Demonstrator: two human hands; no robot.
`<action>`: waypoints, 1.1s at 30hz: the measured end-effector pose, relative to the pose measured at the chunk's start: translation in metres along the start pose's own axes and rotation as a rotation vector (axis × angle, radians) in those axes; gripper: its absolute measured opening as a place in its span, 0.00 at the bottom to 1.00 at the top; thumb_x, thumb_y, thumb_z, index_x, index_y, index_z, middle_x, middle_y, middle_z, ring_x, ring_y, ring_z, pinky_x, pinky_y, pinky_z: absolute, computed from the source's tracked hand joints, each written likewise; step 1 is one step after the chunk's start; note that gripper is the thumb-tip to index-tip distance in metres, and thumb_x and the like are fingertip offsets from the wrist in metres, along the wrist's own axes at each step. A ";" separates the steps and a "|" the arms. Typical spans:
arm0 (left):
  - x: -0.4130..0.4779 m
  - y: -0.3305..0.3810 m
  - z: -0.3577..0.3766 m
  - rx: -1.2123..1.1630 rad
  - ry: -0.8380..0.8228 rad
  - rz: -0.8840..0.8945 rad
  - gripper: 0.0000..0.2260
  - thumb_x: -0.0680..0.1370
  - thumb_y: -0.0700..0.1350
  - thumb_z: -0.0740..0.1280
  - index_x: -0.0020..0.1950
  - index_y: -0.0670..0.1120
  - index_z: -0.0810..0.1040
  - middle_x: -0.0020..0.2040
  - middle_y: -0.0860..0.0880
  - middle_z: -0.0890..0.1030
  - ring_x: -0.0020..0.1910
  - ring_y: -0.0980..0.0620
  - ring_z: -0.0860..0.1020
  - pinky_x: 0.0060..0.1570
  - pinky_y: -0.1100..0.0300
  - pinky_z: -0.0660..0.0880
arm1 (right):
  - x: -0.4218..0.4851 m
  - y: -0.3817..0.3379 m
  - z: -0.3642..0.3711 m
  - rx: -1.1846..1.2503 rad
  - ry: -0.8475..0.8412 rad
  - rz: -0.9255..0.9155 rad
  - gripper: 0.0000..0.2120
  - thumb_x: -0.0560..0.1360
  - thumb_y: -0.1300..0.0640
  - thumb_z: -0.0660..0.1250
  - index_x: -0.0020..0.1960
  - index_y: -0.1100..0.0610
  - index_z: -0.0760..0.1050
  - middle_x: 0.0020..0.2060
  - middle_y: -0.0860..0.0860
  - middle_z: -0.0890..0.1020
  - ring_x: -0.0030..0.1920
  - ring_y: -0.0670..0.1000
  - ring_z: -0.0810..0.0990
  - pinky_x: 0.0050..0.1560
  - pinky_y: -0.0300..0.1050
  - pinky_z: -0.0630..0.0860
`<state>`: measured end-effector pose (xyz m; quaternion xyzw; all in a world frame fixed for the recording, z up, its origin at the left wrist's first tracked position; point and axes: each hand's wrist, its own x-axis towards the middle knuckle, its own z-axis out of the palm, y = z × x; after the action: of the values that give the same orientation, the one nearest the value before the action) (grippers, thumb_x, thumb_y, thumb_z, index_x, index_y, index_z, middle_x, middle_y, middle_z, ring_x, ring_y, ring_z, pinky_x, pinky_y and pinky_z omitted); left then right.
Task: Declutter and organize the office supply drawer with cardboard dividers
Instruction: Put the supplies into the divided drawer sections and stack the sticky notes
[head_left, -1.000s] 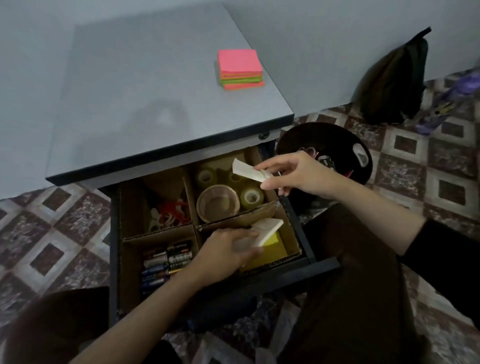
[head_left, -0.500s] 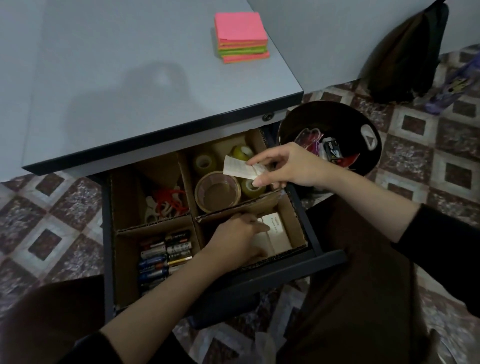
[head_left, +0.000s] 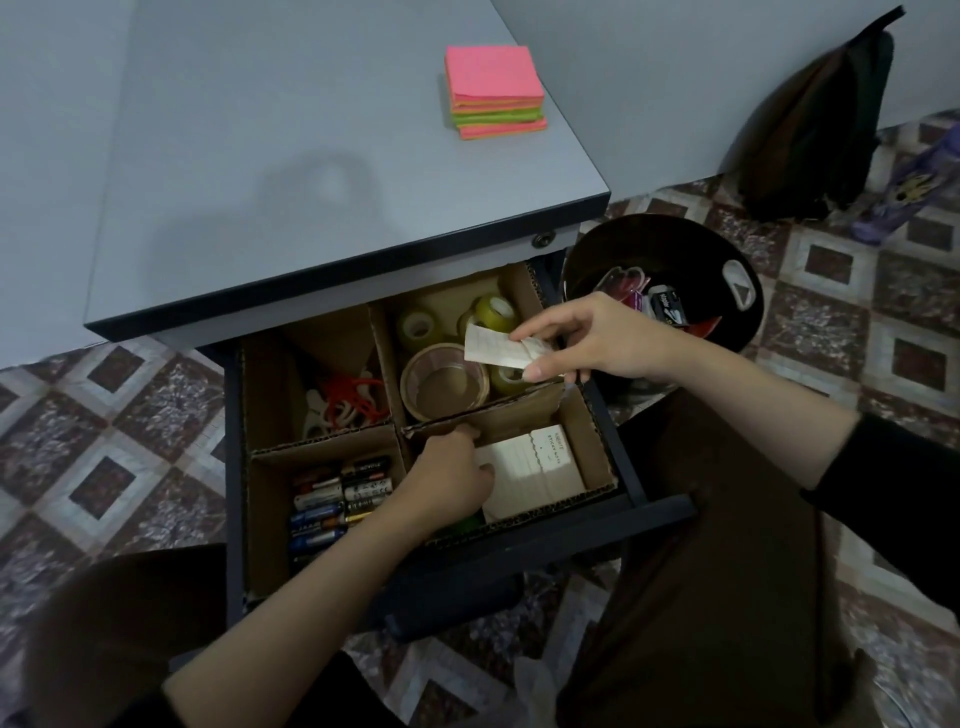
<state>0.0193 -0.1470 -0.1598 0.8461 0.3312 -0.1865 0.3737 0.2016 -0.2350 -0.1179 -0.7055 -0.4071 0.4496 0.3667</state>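
Observation:
The open drawer holds cardboard dividers that form four compartments. Tape rolls fill the back right one, batteries the front left one, and red and white clips the back left one. A white sticky note pad lies flat in the front right compartment. My left hand is down in that compartment, its fingers curled over the pad's left edge. My right hand hovers over the tape rolls and pinches a small white paper slip.
A pink and green sticky note stack sits on the grey desk top. A black bin with discarded bits stands right of the drawer. A dark bag leans on the wall. My knees flank the drawer on the tiled floor.
My left hand has lowered the white pad into the front right compartment, covering the yellow pad seen earlier. My right hand still holds the slip over the tape rolls.

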 end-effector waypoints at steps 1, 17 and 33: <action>0.002 0.001 0.003 -0.017 0.001 -0.026 0.21 0.78 0.43 0.61 0.71 0.43 0.64 0.54 0.46 0.75 0.47 0.51 0.74 0.46 0.62 0.72 | -0.001 0.000 0.000 -0.016 -0.010 0.006 0.29 0.57 0.44 0.74 0.58 0.48 0.78 0.51 0.53 0.81 0.34 0.50 0.77 0.33 0.37 0.74; -0.016 -0.022 -0.072 -0.204 0.247 0.201 0.07 0.79 0.45 0.62 0.54 0.53 0.76 0.48 0.56 0.78 0.45 0.61 0.77 0.40 0.69 0.72 | -0.024 -0.020 0.000 -0.687 -0.315 0.115 0.26 0.63 0.39 0.74 0.59 0.46 0.77 0.52 0.43 0.80 0.47 0.37 0.77 0.53 0.40 0.75; 0.027 -0.054 -0.036 0.229 0.428 0.424 0.23 0.77 0.53 0.52 0.61 0.43 0.77 0.61 0.47 0.77 0.62 0.49 0.69 0.59 0.49 0.70 | -0.009 -0.012 0.070 -1.289 -0.396 0.063 0.22 0.74 0.55 0.68 0.67 0.52 0.71 0.58 0.54 0.76 0.57 0.56 0.76 0.47 0.45 0.70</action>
<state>0.0033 -0.0811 -0.1791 0.9528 0.1953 0.0419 0.2284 0.1310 -0.2277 -0.1273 -0.6989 -0.6329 0.2481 -0.2224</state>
